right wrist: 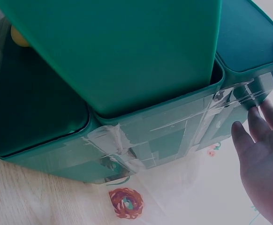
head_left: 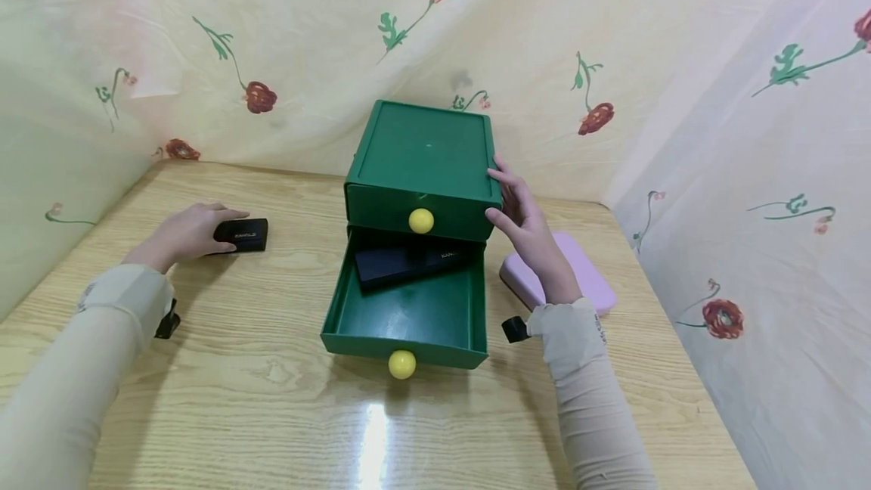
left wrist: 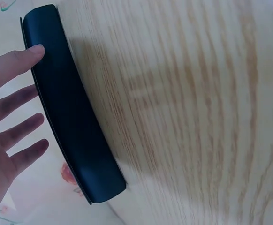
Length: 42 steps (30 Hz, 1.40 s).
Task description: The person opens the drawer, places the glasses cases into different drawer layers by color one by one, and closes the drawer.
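Observation:
A black glasses case (head_left: 248, 234) with pale lettering lies on the table at the left. My left hand (head_left: 190, 231) grips its end, with the thumb over one edge and a fingertip at the other. The left wrist view shows the remaining fingers spread behind the case. A green drawer cabinet (head_left: 429, 150) stands in the middle. My right hand (head_left: 527, 229) rests on the cabinet's right side near the top, fingers fairly straight and the thumb at the front corner. Below the top drawer, another drawer (head_left: 408, 316) is pulled out, holding a dark case (head_left: 384, 267) set slantwise at its back.
A lilac box (head_left: 578, 271) lies on the table right of the cabinet, partly beneath my right forearm. Yellow round knobs (head_left: 402, 364) project from the drawer fronts. Clear tape (right wrist: 174, 136) runs across the cabinet's side. A flowered cloth (head_left: 292, 44) hangs behind the wooden table (head_left: 272, 399).

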### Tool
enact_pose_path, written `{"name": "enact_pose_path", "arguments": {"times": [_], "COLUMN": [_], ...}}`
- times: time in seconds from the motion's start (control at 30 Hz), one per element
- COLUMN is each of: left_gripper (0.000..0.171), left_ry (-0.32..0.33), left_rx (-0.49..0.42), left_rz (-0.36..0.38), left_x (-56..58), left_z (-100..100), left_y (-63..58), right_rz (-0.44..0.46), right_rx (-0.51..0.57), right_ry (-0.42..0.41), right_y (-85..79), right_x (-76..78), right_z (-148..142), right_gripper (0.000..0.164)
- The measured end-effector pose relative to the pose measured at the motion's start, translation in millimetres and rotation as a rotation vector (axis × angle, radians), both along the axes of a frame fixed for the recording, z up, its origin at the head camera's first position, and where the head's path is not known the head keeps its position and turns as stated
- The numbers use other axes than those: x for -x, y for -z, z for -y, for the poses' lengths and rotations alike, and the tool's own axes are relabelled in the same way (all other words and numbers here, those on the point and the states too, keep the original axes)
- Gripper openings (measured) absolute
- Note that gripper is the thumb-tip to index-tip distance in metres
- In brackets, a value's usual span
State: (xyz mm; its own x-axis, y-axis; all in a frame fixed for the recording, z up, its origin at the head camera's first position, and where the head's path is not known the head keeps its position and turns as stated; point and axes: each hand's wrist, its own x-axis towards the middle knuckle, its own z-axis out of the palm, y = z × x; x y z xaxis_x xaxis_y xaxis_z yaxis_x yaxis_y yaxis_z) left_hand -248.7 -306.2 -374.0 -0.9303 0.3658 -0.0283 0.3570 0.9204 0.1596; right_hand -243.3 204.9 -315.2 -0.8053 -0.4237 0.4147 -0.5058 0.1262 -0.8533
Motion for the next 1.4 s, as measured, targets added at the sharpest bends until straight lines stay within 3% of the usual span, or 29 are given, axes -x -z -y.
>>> {"name": "enact_pose_path", "arguments": {"times": [0.33, 0.87, 1.07, 1.4], "left_gripper": [0.066, 0.067, 0.065, 0.063], "left_ry": [-0.03, -0.019, -0.031, 0.013], "left_rx": [0.021, -0.017, -0.04, -0.054], "left_rz": [0.081, 0.079, 0.068, -0.001], "left_x": [-0.1, 2.6, -2.1, -13.0], "left_z": [7, 11, 10, -8], "left_y": [4.4, 10.0, 4.8, -8.2], "right_rz": [0.005, 0.004, 0.003, 0.005], "right_rx": [0.003, -0.001, -0.004, -0.001], "right_ry": [-0.008, 0.006, 0.004, 0.006], "right_y": [0.3, 0.2, -0.4, -0.1], "right_x": [0.2, 0.5, 0.0, 0.3], "right_z": [0, 0, 1, 1], "right_gripper": [0.053, 0.052, 0.052, 0.052]}}
